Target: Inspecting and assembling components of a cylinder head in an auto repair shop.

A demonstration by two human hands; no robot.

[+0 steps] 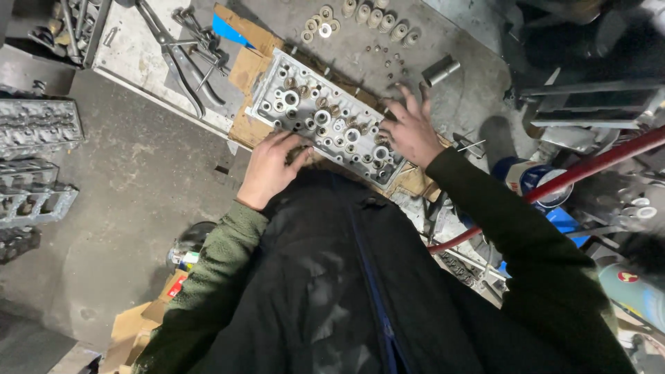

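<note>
A grey aluminium cylinder head (305, 104) lies on brown cardboard (248, 68) on a metal workbench, its face full of round valve seats and springs. My left hand (267, 170) grips its near left edge, fingers curled over the rim. At the head's near right corner rests my right hand (410, 128), fingers spread and touching the metal and bench. Neither hand holds a loose part.
Rows of round valve caps (374, 15) and small bits lie on the bench beyond the head, with a metal sleeve (441, 70). Long pliers (176, 55) rest far left. More cylinder heads (38, 125) sit on the floor left; a red hose (589, 166) crosses right.
</note>
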